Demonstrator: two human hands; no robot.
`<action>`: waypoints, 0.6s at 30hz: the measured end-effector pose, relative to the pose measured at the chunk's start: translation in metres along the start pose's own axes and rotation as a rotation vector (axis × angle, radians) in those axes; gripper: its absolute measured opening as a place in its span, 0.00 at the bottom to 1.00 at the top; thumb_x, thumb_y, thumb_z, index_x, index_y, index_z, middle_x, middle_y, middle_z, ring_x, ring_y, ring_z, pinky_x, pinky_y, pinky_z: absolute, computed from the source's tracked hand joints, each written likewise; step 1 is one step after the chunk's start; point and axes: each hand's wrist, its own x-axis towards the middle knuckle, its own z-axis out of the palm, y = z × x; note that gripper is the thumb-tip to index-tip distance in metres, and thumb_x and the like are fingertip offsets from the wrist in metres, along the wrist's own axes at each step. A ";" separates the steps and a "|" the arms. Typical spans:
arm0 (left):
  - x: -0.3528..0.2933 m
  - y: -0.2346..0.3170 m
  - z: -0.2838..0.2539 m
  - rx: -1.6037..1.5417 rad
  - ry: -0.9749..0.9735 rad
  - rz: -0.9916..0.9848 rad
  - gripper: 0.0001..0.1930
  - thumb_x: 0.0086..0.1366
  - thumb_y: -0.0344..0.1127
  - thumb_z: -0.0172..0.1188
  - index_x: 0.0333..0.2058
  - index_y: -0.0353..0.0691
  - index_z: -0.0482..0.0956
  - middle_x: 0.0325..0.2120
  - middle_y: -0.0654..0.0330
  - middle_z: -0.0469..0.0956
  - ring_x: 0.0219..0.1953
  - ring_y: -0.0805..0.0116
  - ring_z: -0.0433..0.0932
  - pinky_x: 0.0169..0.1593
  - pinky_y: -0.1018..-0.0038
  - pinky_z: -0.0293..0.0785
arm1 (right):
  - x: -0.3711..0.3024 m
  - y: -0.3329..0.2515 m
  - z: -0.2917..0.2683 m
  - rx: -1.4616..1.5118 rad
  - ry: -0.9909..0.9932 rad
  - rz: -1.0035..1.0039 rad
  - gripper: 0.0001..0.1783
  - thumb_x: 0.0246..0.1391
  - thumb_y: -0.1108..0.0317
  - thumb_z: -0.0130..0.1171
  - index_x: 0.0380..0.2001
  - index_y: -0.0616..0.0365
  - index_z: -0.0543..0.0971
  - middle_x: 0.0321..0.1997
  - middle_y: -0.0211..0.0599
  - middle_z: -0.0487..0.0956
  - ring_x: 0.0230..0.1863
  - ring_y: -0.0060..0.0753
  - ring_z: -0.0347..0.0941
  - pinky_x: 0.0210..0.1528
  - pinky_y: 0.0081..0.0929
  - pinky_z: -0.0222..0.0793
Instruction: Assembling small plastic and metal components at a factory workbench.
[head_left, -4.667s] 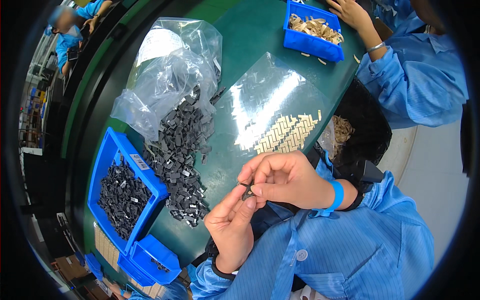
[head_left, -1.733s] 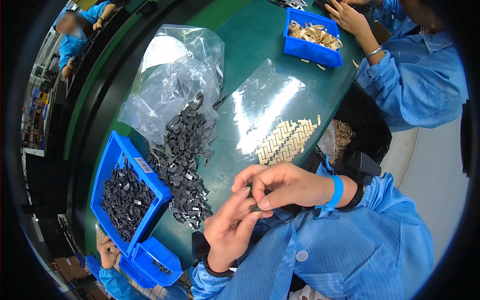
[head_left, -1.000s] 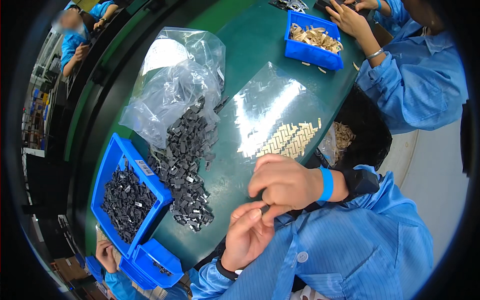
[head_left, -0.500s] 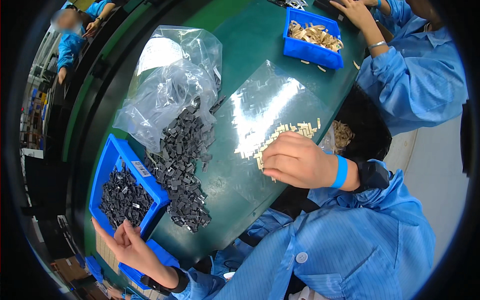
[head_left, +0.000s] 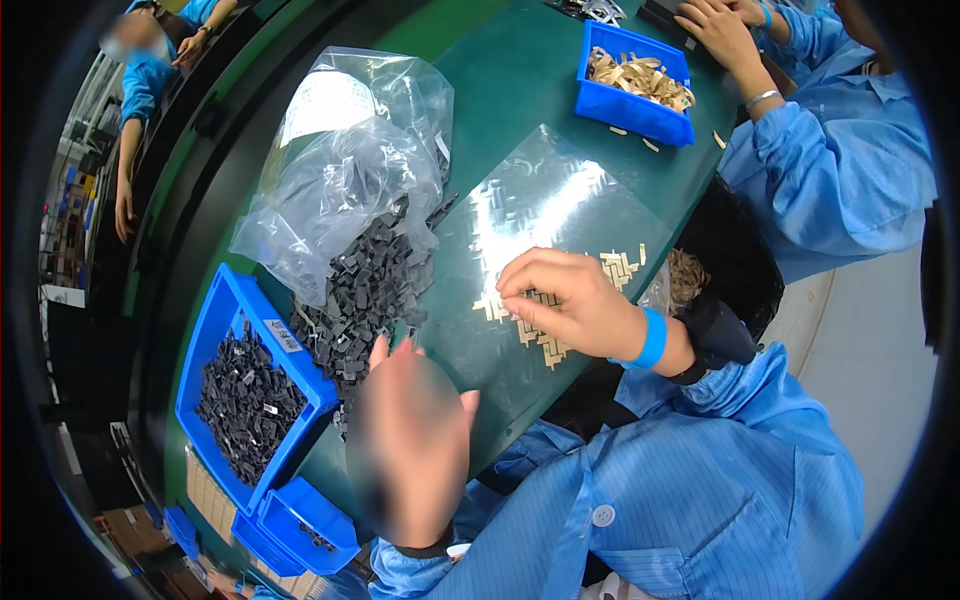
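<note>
Right hand [head_left: 575,305] over the tan strips [head_left: 617,268], left hand [head_left: 410,440] by the black pieces [head_left: 375,280]

The two hands are well apart. The right one is over a clear sheet [head_left: 533,165], close to the near edge of the green surface [head_left: 490,95]. Its fingers are curled, thumb tip near the forefinger; from here I can't make out whether anything is pinched between them. The tan strips lie in slanting rows on that sheet, partly hidden under the hand. A blue wristband [head_left: 653,340] circles the wrist.

The left hand is mostly a blur, raised over the surface with its fingertips by the pile's nearer end and its thumb out to one side. Whether it holds or touches a piece, I can't tell.

The pile of black pieces runs out from a crumpled clear bag [head_left: 350,170] toward the far edge. Just left of the pile stands a blue bin [head_left: 325,388] of black pieces, with a smaller blue bin [head_left: 338,512] beside it. Farther right, close to the near edge, a blue tray [head_left: 630,107] holds curled tan pieces. Beyond that edge sits a black bag [head_left: 748,265].
</note>
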 end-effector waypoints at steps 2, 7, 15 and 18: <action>0.003 -0.010 0.009 -0.158 -0.038 -0.115 0.45 0.48 0.23 0.63 0.61 0.42 0.44 0.57 0.47 0.52 0.60 0.57 0.54 0.57 0.64 0.56 | -0.001 0.005 0.002 0.093 0.037 0.074 0.04 0.47 0.75 0.56 0.27 0.64 0.74 0.33 0.38 0.75 0.33 0.31 0.72 0.36 0.24 0.67; 0.008 -0.023 0.023 -0.396 0.119 -0.155 0.39 0.52 0.22 0.59 0.60 0.38 0.47 0.55 0.47 0.55 0.51 0.63 0.61 0.50 0.71 0.63 | -0.001 0.009 0.004 0.288 0.113 0.215 0.05 0.48 0.74 0.56 0.28 0.65 0.75 0.33 0.36 0.75 0.32 0.24 0.70 0.35 0.21 0.68; 0.040 -0.027 0.019 0.247 -0.097 -0.015 0.31 0.49 0.29 0.65 0.52 0.32 0.63 0.33 0.58 0.72 0.22 0.83 0.65 0.23 0.86 0.62 | -0.003 0.009 0.003 0.306 0.075 0.217 0.06 0.49 0.73 0.55 0.29 0.64 0.75 0.34 0.35 0.74 0.33 0.23 0.70 0.36 0.21 0.67; 0.047 -0.031 0.020 0.275 -0.078 0.061 0.28 0.48 0.32 0.67 0.48 0.30 0.68 0.33 0.57 0.73 0.24 0.81 0.69 0.25 0.87 0.65 | 0.000 0.008 -0.001 0.264 -0.003 0.211 0.06 0.49 0.72 0.55 0.30 0.63 0.76 0.35 0.36 0.74 0.34 0.26 0.70 0.37 0.22 0.67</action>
